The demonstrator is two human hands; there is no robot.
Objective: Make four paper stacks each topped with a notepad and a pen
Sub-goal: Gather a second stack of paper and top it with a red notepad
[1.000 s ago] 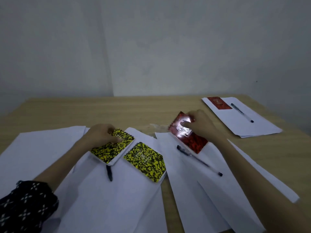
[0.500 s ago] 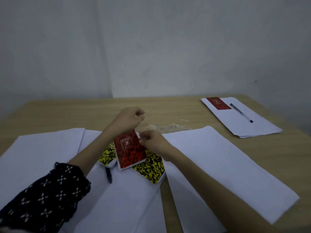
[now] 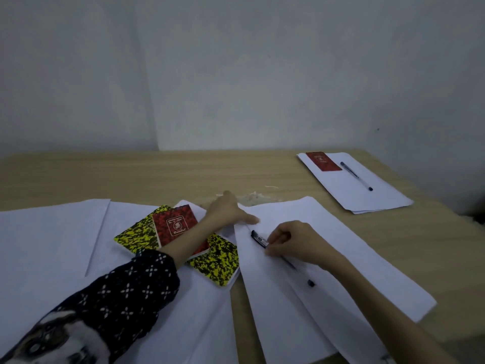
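**Obs 1:** Grip first. Right hand [image 3: 294, 241] pinches the black pen [image 3: 282, 257] near its cap end; the barrel runs out under the palm toward the near right, its tip showing just past the wrist. Pen lies on the loose white sheets [image 3: 338, 258] right of centre. Left hand [image 3: 229, 210] grasps nothing: fingers flat and spread, pressing the far-left edge of those same sheets.

**Obs 2:** Notepads?

**Obs 1:** Red notepad [image 3: 174, 222] rests on a yellow-and-black notepad [image 3: 136, 236]; a second yellow-and-black notepad [image 3: 215, 261] sits just beside, partly under the left forearm. All three on the big paper spread [image 3: 47, 245] at left. One finished stack [image 3: 367, 190] far right on the counter [image 3: 183, 174]: small red notepad [image 3: 323, 161] and a pen [image 3: 356, 176] on top.

**Obs 2:** Risks from here?

**Obs 1:** My judgement only. Sheets under the pen are fanned, not squared; lifting or dragging the pen could skew them further if the left hand eases off. The forearm lying across the notepads could sweep them sideways as it withdraws. A pinch that close to one end may let the pen swing or slip. Paper overhangs the near counter edge, so a nudge could slide sheets off.
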